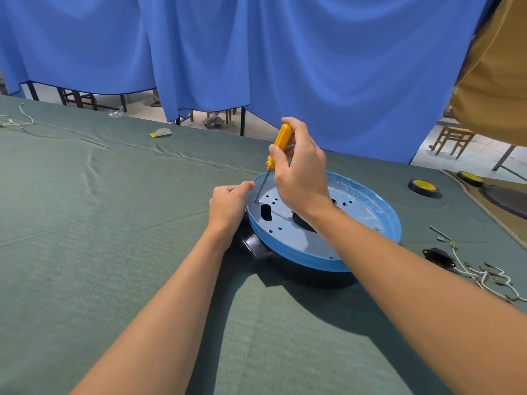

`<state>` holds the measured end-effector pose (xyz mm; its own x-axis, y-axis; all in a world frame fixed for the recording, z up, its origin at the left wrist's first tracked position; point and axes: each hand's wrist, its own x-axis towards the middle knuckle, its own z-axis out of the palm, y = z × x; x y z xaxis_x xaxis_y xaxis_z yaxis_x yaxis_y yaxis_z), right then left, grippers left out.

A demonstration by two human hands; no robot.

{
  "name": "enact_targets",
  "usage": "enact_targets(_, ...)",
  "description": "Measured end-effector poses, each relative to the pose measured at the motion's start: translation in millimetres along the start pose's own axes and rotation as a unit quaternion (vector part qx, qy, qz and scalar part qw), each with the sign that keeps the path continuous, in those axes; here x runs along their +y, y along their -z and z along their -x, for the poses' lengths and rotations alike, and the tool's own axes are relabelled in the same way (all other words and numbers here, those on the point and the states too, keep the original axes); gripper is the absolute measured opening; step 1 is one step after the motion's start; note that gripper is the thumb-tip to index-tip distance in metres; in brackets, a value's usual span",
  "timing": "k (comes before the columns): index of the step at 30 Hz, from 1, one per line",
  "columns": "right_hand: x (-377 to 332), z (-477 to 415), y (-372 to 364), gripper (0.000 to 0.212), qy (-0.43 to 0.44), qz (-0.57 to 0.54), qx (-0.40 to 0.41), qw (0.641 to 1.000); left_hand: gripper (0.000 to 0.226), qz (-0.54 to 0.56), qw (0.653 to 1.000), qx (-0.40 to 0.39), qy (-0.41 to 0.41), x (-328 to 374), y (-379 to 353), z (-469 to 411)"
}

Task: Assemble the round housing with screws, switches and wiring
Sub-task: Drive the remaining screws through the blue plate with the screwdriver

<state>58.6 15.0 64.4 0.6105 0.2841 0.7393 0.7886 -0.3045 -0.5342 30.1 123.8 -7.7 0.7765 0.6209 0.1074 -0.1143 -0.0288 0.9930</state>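
Forearms (pixel 159 309) cut off below | left hand (pixel 228 206) grips housing (pixel 299 252) rim | right hand (pixel 299 172) grips screwdriver (pixel 281 143) | screw (pixel 257 201) indistinct

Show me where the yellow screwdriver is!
In the head view, the yellow screwdriver is mid-frame in the right hand, its tip inside the blue housing by its left rim, beside the left hand.

The round metal housing (pixel 288 235) shows a bright blue rim around a pale grey plate dotted with dark holes, over a glossy black base (pixel 256 246), beside a yellow plastic-handled screwdriver (pixel 282 141), plain dull-green table cloth (pixel 114 223), blue fabric curtains (pixel 313 67) and a black, yellow-centred tape roll (pixel 424 188).
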Motion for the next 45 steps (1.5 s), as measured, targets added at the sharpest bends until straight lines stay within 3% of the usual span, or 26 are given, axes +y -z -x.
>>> enact_targets(10, 7, -1, -1, 0.038, -0.003, 0.009, -0.015, 1.000, 0.044, -0.001, 1.000, 0.009, 0.004, -1, -2, -2)
enact_targets(17, -1, -11, 4, 0.037, 0.006, 0.028, -0.085, 0.996, 0.044, -0.008, 1.000, 0.002, 0.006, 0, -1, -2)
enact_targets(21, -10, -25, 7, 0.035, 0.009, 0.051, -0.173, 0.984, 0.017, -0.005, 1.000, -0.006, -0.022, 4, 2, -3)
enact_targets(28, -16, -41, 2, 0.011, 0.028, 0.181, -0.188, 0.965, 0.016, 0.000, 0.995, -0.030, -0.093, 17, 9, 1)
enact_targets(35, -28, -56, -7, 0.010, 0.032, 0.300, -0.202, 0.932, 0.020, -0.054, 0.989, -0.023, -0.135, 18, 9, 1)
enact_targets(38, -30, -57, -3, 0.026, 0.008, 0.335, -0.245, 0.910, 0.013, -0.084, 0.987, -0.017, -0.135, 19, 9, -1)
enact_targets(42, -37, -71, 4, 0.013, 0.014, 0.297, -0.344, 0.890, 0.015, -0.152, 0.975, -0.014, -0.160, 22, 13, -2)
enact_targets(43, -39, -73, 5, 0.022, 0.017, 0.287, -0.352, 0.891, 0.015, -0.166, 0.972, -0.022, -0.166, 24, 14, -3)
enact_targets(45, -39, -73, 4, 0.021, 0.028, 0.282, -0.337, 0.898, 0.013, -0.202, 0.962, -0.046, -0.181, 26, 17, -6)
